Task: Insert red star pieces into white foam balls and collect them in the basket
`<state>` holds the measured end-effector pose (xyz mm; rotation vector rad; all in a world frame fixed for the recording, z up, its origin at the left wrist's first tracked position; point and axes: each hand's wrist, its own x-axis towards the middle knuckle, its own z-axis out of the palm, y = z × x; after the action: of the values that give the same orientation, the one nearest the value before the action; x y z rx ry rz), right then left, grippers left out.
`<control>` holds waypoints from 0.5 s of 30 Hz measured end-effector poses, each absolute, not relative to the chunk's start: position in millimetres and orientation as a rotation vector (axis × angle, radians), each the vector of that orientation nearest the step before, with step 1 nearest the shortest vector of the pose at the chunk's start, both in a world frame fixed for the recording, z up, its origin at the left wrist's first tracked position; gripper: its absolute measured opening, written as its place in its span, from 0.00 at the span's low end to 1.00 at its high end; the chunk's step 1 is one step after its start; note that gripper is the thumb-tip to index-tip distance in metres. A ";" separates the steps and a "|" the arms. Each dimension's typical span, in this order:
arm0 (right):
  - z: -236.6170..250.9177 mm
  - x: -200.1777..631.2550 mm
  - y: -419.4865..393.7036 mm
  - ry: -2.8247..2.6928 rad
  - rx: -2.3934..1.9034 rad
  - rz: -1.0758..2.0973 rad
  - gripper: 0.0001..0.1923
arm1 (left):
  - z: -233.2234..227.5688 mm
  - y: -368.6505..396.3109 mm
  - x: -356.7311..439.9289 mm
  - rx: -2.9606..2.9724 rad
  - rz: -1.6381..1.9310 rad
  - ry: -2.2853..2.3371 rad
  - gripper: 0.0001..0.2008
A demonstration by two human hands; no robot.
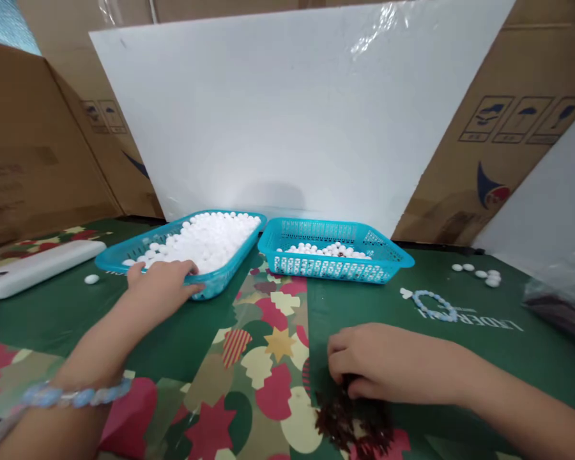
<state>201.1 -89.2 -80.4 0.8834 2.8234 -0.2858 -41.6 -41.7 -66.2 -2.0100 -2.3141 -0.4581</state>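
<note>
At the blue basket [227, 273] your left hand [163, 281] curls, your right hand [381, 359] bunches over red bits [352, 427], any pinch I can't tell, and this picking likely needs care.

A table [191, 338] with a green cover and a patterned strip carries the things. A blue basket [220, 282] of white balls stands at the left fingers [188, 268]; left of them lie a lone white ball [91, 279] and a long white object [43, 265]. A dark red heap [354, 431] lies just below the right fingers [339, 350]; beyond them stands a second basket [386, 262], and to their right lie a beaded bracelet [452, 314] and loose balls [492, 278].
</note>
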 end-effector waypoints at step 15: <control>-90.6 213.6 -72.0 3.091 0.727 -0.457 0.02 | -101.4 -40.6 -50.1 -2.107 -0.577 -1.582 0.16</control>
<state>213.6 -72.0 -90.6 0.7270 3.0910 -0.4571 -50.1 -40.6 -101.4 -2.1072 -1.5823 -0.5772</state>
